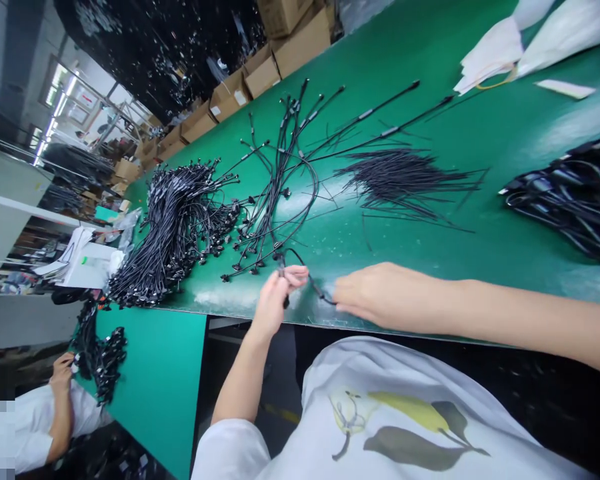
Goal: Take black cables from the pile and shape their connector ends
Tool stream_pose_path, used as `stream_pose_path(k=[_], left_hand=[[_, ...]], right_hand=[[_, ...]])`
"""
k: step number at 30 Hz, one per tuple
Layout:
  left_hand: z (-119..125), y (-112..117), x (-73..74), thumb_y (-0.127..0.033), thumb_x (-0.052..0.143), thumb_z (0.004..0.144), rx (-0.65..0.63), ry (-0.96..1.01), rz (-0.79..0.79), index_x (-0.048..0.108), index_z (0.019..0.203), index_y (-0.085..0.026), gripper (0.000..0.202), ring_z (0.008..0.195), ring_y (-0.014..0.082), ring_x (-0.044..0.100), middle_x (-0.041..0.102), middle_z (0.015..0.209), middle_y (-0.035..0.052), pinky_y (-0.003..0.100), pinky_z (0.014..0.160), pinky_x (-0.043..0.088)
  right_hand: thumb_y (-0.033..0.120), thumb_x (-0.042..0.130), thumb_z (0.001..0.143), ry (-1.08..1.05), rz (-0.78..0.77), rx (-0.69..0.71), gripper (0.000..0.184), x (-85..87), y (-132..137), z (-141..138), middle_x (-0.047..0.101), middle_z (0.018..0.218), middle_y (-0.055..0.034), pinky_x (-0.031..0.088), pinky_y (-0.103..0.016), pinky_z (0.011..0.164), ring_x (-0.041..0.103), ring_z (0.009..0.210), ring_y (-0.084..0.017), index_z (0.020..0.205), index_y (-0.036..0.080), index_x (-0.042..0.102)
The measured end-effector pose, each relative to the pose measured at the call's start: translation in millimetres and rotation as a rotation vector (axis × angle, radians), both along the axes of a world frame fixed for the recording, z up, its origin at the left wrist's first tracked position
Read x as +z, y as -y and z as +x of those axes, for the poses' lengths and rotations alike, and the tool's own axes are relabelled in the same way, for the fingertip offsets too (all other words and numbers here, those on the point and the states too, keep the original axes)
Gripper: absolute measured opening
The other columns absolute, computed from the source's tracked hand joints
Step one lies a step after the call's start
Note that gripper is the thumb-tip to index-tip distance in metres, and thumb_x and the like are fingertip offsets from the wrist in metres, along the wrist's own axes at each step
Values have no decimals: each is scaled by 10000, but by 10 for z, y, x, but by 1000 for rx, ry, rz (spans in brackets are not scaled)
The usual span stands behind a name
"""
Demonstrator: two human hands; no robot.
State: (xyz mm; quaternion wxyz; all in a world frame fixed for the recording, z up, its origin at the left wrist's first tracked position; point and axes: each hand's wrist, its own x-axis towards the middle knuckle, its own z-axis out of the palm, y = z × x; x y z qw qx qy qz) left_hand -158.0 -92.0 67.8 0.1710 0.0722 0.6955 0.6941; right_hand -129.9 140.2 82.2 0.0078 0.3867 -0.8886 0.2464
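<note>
My left hand [275, 297] is pinched on one end of a short black cable [300, 261] at the near edge of the green table [430, 220]. My right hand [375, 293] grips the cable's other end, fingers closed, just to the right. The cable loops between the two hands. Right behind them lies a loose fan of black cables with connectors [275, 180]. A thick pile of the same cables [175, 227] sits to the left.
A spread of thin black ties [405, 180] lies at mid table. Another cable bundle [575, 193] is at far right, white bags [520, 40] behind it. Cardboard boxes [260, 73] line the far edge. A co-worker's hand [63, 373] handles cables at lower left.
</note>
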Motion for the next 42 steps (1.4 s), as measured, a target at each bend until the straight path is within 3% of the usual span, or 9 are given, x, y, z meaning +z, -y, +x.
stream_pose_path(k=[4, 7, 11, 15, 23, 29, 32, 37, 42], left_hand=[[216, -96, -22, -512, 487, 914, -265, -160, -301, 612, 895, -193, 343, 785, 181, 571, 655, 837, 65, 337, 797, 449], [278, -88, -29, -593, 508, 877, -291, -63, -107, 562, 832, -203, 396, 508, 123, 430, 464, 528, -38, 309, 617, 412], [271, -185, -48, -628, 543, 841, -206, 93, 248, 480, 737, -214, 431, 387, 77, 268, 261, 439, -105, 287, 549, 381], [263, -351, -161, -643, 516, 848, -116, 252, 261, 504, 706, -192, 473, 623, 130, 511, 513, 662, 1, 365, 795, 456], [337, -487, -334, -685, 469, 846, 44, 254, 254, 457, 765, -214, 478, 521, 103, 324, 284, 577, -68, 323, 697, 443], [345, -386, -405, -676, 442, 860, -148, 66, 38, 562, 870, -198, 493, 622, 145, 423, 413, 637, -23, 367, 819, 459], [348, -366, -372, -654, 407, 884, -249, 21, -55, 585, 833, -186, 503, 700, 167, 473, 486, 692, 13, 369, 866, 448], [388, -440, -302, -611, 359, 917, -383, -131, -280, 567, 1246, -198, 568, 1052, 264, 541, 608, 1042, 112, 401, 986, 397], [391, -506, -359, -621, 507, 857, -378, -99, -189, 628, 1049, -188, 489, 1127, 263, 519, 614, 1071, 112, 380, 1004, 387]], right_hand=[[206, 418, 956, 133, -183, 114, 281, 170, 91, -73, 662, 816, -46, 435, -262, 688, 607, 758, -155, 817, 172, 660], [335, 515, 922, 220, -478, -13, 212, 133, 53, -166, 646, 900, -57, 456, -286, 749, 591, 817, -162, 906, 176, 653], [476, 673, 766, 435, -892, -276, 479, -225, 159, -183, 611, 1010, -66, 486, -315, 759, 585, 877, -179, 1125, 176, 568], [460, 457, 912, 697, -1056, -492, 315, -519, 369, -103, 442, 601, 50, 354, -219, 501, 411, 516, -92, 851, 171, 567], [581, 604, 836, 1060, -1580, -449, 450, -428, 530, -59, 299, 599, 74, 284, -178, 423, 299, 488, -60, 719, 191, 413], [620, 640, 794, 852, -1520, -422, 453, -264, 534, 59, 556, 1064, -74, 412, -203, 424, 543, 646, -96, 839, 178, 549], [650, 647, 771, 839, -1582, -394, 490, -229, 486, 61, 552, 947, -30, 385, -184, 401, 550, 590, -88, 881, 197, 495], [664, 639, 772, 825, -1604, -469, 497, -172, 406, -6, 389, 689, 75, 344, -172, 399, 434, 426, -41, 865, 206, 470], [703, 576, 799, 1057, -1727, -365, 535, -83, 379, -37, 260, 592, 97, 207, -167, 339, 214, 362, -15, 799, 174, 500]])
